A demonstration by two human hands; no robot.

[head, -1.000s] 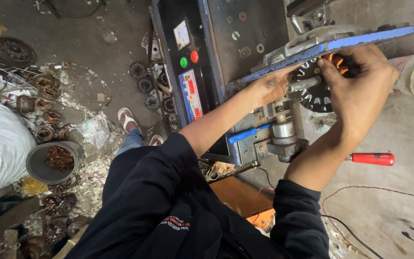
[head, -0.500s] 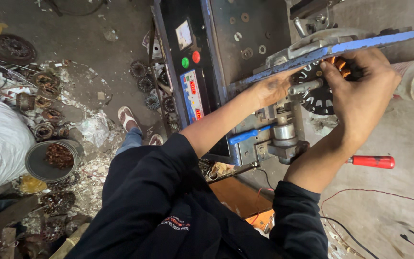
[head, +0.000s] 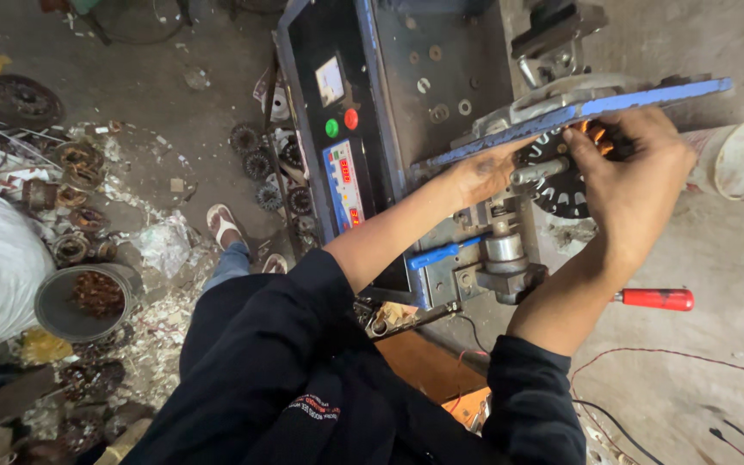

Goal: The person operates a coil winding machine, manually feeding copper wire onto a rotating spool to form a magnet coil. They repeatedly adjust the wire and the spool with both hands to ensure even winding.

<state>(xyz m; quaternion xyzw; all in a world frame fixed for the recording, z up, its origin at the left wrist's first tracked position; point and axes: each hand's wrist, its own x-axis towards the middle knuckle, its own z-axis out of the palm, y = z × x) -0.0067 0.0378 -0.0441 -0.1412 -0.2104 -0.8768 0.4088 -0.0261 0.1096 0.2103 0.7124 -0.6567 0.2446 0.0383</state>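
a: what is the person wearing?
b: a dark navy long-sleeved top [head: 286, 370], sleeves pushed up to the elbows, a small red and white printed mark on the chest.
a: and below?
b: blue jeans [head: 227, 263], light open sandals [head: 221, 226].

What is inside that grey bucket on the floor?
The grey bucket holds a heap of brownish, coppery scraps. Only the top of the heap shows; what lies under it, and the bucket's bottom, is covered.
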